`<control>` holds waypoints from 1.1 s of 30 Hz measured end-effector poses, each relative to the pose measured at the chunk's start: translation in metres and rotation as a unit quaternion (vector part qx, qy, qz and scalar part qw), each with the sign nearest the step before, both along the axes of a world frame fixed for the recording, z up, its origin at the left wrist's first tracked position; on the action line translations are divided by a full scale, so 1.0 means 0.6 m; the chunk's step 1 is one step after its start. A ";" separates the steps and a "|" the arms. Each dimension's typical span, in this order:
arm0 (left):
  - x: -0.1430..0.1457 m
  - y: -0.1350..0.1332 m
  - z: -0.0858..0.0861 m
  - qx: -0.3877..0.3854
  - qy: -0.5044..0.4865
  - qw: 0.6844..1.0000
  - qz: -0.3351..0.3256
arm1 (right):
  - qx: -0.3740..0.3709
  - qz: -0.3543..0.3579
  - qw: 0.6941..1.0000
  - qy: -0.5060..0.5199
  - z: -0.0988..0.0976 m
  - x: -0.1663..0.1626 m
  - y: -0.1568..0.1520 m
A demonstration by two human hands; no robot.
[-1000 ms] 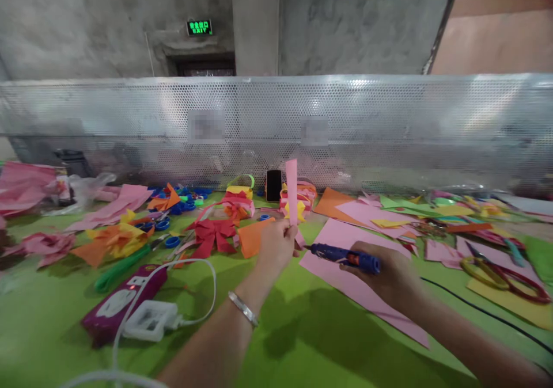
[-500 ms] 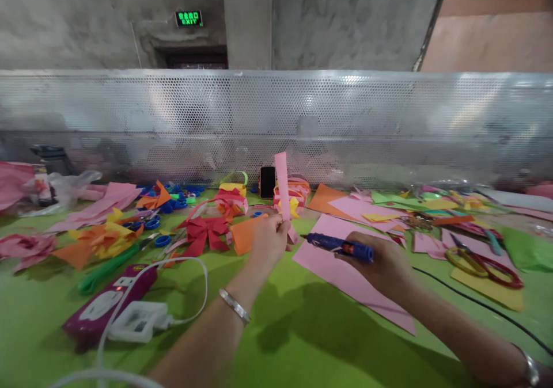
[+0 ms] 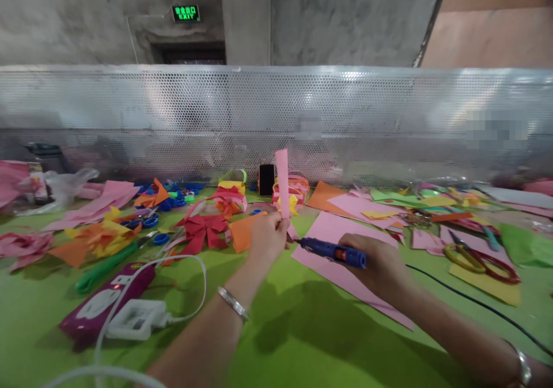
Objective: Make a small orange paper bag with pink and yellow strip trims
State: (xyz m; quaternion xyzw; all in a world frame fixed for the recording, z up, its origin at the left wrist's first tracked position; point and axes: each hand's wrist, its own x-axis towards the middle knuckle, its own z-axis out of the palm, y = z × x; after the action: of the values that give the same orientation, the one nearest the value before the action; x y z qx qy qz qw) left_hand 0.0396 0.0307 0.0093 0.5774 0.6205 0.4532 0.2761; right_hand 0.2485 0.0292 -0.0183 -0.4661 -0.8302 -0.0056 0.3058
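My left hand point(image 3: 266, 237) pinches a narrow pink paper strip point(image 3: 282, 181) and holds it upright above the green table point(image 3: 276, 342). My right hand point(image 3: 377, 264) grips a blue glue gun point(image 3: 334, 252) with its nozzle pointing left at the base of the strip, almost touching it. A large pink paper sheet point(image 3: 345, 261) lies flat under the glue gun. A silver bracelet sits on my left wrist.
Coloured paper scraps, a red paper bow point(image 3: 201, 229) and blue scissors point(image 3: 153, 222) lie at the left. A purple power strip point(image 3: 101, 304) with a white charger sits near left. A phone point(image 3: 266, 179) leans on the perforated metal barrier point(image 3: 276, 123). Red-yellow scissors point(image 3: 479, 258) lie at the right.
The glue gun nozzle has moved left, closer to the base of the pink strip. The strip stays upright in my left hand.
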 end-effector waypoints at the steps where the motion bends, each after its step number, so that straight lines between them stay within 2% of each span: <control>1: 0.000 0.000 -0.001 -0.001 -0.002 1.000 -0.001 | -0.001 -0.011 1.000 0.003 0.000 0.001 0.001; 4: 0.000 0.001 -0.001 -0.003 -0.010 1.000 0.000 | 0.004 -0.042 0.998 0.036 0.001 0.004 0.002; 8: -0.001 0.002 -0.001 -0.005 -0.025 1.000 0.000 | 0.003 -0.001 1.000 0.020 0.003 0.003 0.000; 10: -0.003 0.004 -0.002 -0.007 -0.031 0.999 -0.001 | -0.001 -0.018 1.000 0.001 0.003 0.003 0.000; 13: -0.004 0.007 -0.004 -0.007 -0.043 0.999 0.002 | 0.002 -0.061 0.998 0.025 0.004 0.002 0.002; 17: -0.003 0.007 -0.006 -0.006 -0.058 0.998 0.002 | 0.004 -0.022 1.000 0.002 0.006 0.000 -0.003; 21: -0.003 0.008 -0.005 -0.009 -0.072 0.997 0.001 | 0.005 -0.054 0.999 0.008 0.007 -0.002 -0.006; 30: -0.001 0.005 0.005 -0.036 -0.081 0.996 0.029 | 0.001 -0.007 1.000 -0.008 0.010 -0.005 -0.004; 33: -0.005 0.002 0.015 -0.039 -0.064 0.996 0.046 | -0.018 -0.078 0.996 -0.036 0.023 -0.001 0.001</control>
State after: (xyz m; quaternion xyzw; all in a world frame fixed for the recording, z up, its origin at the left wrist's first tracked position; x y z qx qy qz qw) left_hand 0.0369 0.0319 0.0181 0.5066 0.6446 0.4770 0.3167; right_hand 0.2479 0.0297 -0.0048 -0.5346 -0.8015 -0.0319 0.2661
